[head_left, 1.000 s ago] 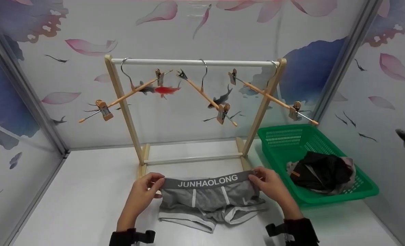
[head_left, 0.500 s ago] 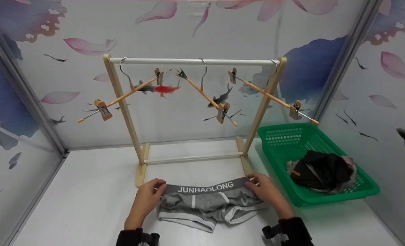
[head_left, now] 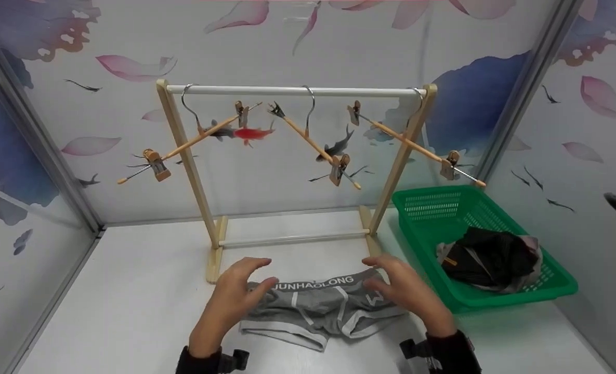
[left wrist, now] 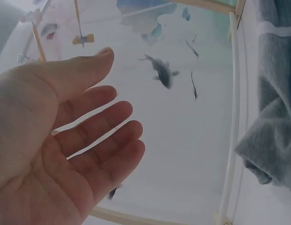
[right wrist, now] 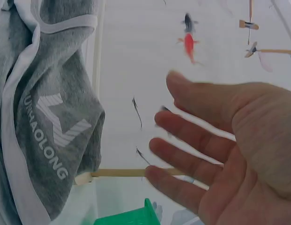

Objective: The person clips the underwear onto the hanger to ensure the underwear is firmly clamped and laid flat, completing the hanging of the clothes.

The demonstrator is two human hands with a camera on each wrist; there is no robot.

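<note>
A pair of grey boxer briefs (head_left: 318, 306) with white trim and a lettered waistband lies on the white table, waistband toward the rack. Over its left end hovers my left hand (head_left: 235, 296), fingers apart from the thumb and holding nothing. My right hand (head_left: 404, 291) is likewise above the right end, its fingers spread and nothing between them. The left wrist view shows the left hand's palm (left wrist: 56, 140) and relaxed fingers beside the cloth. From the right wrist, the loose fingers (right wrist: 182, 159) stand apart from the briefs (right wrist: 56, 112).
Behind the briefs stands a wooden rack with a white top rail (head_left: 287, 91). Three clip hangers hang from it, the middle hanger (head_left: 308, 137) turned at an angle. At the right, a green basket (head_left: 427, 249) holds crumpled dark clothes (head_left: 487, 257).
Both hands pinched the waistband corners and lowered the waistband toward the table. Now they have let go and lifted off it, fingers spread.
</note>
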